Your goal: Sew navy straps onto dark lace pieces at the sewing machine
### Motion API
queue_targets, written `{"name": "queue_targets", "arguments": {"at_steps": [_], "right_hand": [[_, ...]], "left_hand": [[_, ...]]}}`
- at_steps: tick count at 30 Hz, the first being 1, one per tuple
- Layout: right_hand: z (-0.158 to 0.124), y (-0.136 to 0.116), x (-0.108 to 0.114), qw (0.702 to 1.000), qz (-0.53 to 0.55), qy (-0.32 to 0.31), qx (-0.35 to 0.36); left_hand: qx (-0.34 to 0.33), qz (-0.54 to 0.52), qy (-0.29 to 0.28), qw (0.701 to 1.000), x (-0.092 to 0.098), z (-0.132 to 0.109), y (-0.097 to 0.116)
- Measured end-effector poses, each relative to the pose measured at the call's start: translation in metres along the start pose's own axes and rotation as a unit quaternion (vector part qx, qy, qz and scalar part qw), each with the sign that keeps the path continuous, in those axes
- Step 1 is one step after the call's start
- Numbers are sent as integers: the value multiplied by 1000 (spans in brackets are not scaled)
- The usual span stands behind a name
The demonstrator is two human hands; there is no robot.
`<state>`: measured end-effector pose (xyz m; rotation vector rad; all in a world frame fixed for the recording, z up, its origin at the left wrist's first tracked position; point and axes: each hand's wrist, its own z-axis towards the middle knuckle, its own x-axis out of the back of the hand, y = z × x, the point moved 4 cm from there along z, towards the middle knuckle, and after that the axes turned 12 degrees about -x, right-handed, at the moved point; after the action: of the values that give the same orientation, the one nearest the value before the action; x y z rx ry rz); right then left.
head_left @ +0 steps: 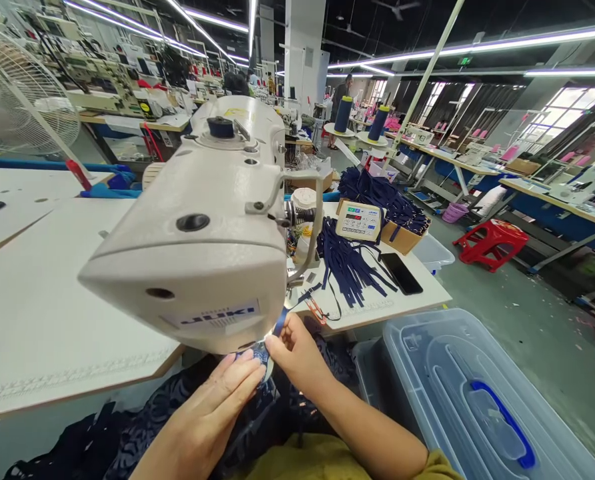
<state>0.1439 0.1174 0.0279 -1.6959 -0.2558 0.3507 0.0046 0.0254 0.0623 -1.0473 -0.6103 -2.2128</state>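
Guiding strap and cloth at the sewing machine (202, 220). The step in hand appears to be lining up the blue strap (280, 323) with the patterned fabric (262, 355), both just below the machine's head. Your left hand (220, 399) lies over the fabric, fingers extended side by side; whether the thumb grips beneath, one cannot tell. Your right hand (302, 353) has thumb and fingers together, pinched on the strap. The next move seems to call for a flat, even lay and fingertips clear of the needle area, which is hidden. On the white surface (77, 280), to the right, lie navy strips (350, 263), a control panel (359, 221) and a phone (402, 273). A lidded plastic bin (452, 373) stands beside you; beyond, a red stool (492, 240) and rows of workstations.
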Motion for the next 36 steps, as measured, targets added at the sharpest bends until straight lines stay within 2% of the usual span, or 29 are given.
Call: {"name": "queue_targets", "arguments": {"at_steps": [7,10,13,15,17,20,23,27,36], "right_hand": [[-1,-3,2,1000,-26,3,-1],[5,-8,6,998,-52,-4,-22],[15,-17,12,992,-122,26,-18],[21,-24,13,982,-182,36,16],[27,-29,10,974,-220,25,53],[35,-29,6,969,-235,2,73],[42,-24,3,966,-251,-11,65],[49,-17,2,963,-264,-15,58],[48,-13,1,963,-266,2,51]], "left_hand": [[-93,52,-32,994,6,10,2],[-108,112,-38,987,5,14,8],[-75,146,-27,986,1,12,13],[-21,138,-3,990,-2,9,15],[33,125,19,991,-5,7,17],[73,128,48,988,-9,7,19],[85,131,79,985,-11,11,20],[88,133,92,983,-12,14,18],[92,148,73,982,-15,13,19]]}}
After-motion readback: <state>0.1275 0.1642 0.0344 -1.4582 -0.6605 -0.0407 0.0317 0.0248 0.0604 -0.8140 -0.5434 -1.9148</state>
